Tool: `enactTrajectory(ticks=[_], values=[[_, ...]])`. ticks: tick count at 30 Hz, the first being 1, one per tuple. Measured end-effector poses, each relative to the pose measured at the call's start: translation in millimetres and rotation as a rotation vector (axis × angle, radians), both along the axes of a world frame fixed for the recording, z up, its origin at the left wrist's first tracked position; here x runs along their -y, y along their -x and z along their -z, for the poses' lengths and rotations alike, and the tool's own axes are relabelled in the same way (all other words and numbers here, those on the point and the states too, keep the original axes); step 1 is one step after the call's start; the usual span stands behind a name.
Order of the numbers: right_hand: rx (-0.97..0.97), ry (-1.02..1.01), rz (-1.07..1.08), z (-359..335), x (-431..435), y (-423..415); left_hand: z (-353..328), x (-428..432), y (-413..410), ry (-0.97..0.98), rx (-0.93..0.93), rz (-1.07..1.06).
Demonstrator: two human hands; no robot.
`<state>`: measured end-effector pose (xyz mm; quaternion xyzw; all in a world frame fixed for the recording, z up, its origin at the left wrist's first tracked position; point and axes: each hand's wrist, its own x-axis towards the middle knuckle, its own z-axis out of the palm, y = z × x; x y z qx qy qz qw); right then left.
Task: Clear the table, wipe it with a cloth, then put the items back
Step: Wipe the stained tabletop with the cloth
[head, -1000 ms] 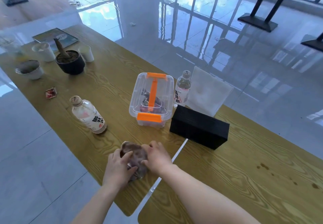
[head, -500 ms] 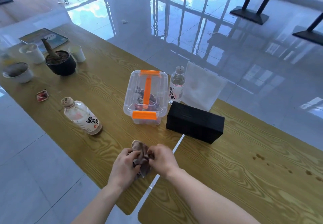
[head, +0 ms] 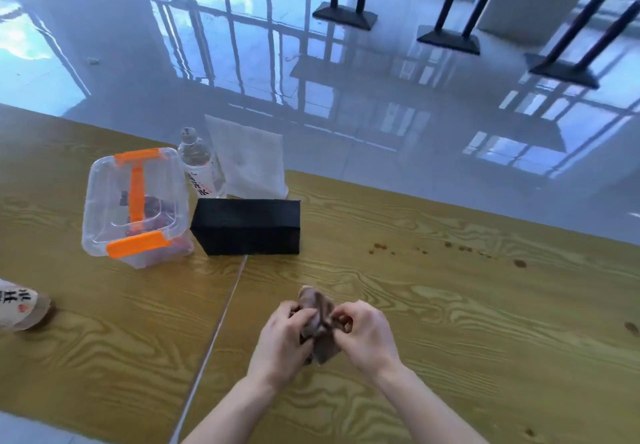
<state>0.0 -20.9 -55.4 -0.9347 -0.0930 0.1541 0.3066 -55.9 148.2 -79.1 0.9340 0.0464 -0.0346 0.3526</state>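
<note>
A crumpled brown cloth (head: pixel 320 322) is bunched between my left hand (head: pixel 284 343) and my right hand (head: pixel 367 334), both gripping it just above the right wooden table (head: pixel 450 305). Behind them stand a black box (head: pixel 247 226), a clear plastic bin with orange handle and clips (head: pixel 133 206), a water bottle (head: pixel 199 163) and a white bag (head: pixel 247 158). A lying bottle with a cork-coloured cap (head: pixel 19 308) is cut off at the left edge. Brown stains (head: pixel 450 248) dot the table at the right.
A seam (head: pixel 221 315) separates the right table from the left table (head: pixel 86 339). The far edge drops to a shiny tiled floor. Black table bases (head: pixel 344 16) stand on that floor at the back.
The view has swung right, so the plant pot, cups and bowl have left the frame. My hands with the cloth have crossed the seam onto the right table.
</note>
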Motion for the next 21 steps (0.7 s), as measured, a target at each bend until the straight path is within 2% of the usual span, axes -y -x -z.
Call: enactTrajectory(ticks=[4,9,14,17,21], values=[[-0.038,0.028,0.126,8.8,50.3,13.8,11.7,45.2,-5.2,0.001,-0.028,0.15],[-0.087,0.105,0.099,20.7,73.1,24.4,24.8,55.4,-0.6,-0.118,-0.035,0.29],[0.247,0.187,0.012,32.3,66.2,33.2,28.2,20.0,-5.1,-0.298,0.114,0.282],[0.23,0.22,-0.177,43.4,33.6,39.5,43.7,-10.4,-13.2,-0.407,0.076,0.316],[0.181,0.35,-0.142,67.4,11.3,56.4,59.5,-35.5,-23.9,-0.504,0.056,0.43]])
